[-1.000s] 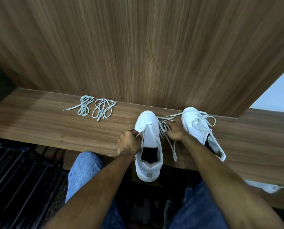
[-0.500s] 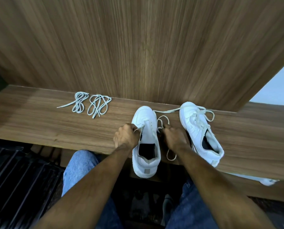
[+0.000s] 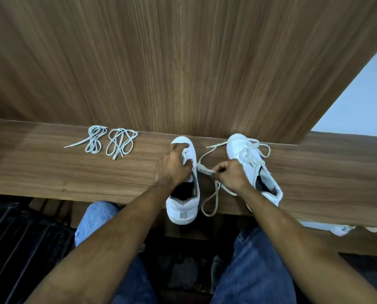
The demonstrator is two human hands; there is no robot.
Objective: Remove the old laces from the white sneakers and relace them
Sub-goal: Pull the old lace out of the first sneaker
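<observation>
Two white sneakers stand on the wooden ledge [image 3: 51, 172], toes toward the wall. My left hand [image 3: 174, 166] lies over the tongue area of the left sneaker [image 3: 183, 207], fingers curled round its upper. My right hand [image 3: 230, 175] pinches the old cream lace [image 3: 211, 200], which runs from that sneaker's eyelets and loops down to the ledge's front edge. The right sneaker [image 3: 268, 185] still has its lace threaded, with loose ends at the toe. Two coiled pale laces [image 3: 108, 141] lie further left on the ledge.
A wood-panelled wall [image 3: 183, 62] rises straight behind the ledge. My knees in blue jeans [image 3: 259, 260] sit below the front edge. A dark slatted surface [image 3: 18, 249] lies at lower left. Something white [image 3: 341, 229] shows under the ledge at right.
My left hand has moved forward over the left sneaker's tongue. My right hand has pulled the lace out to the right, away from the shoe.
</observation>
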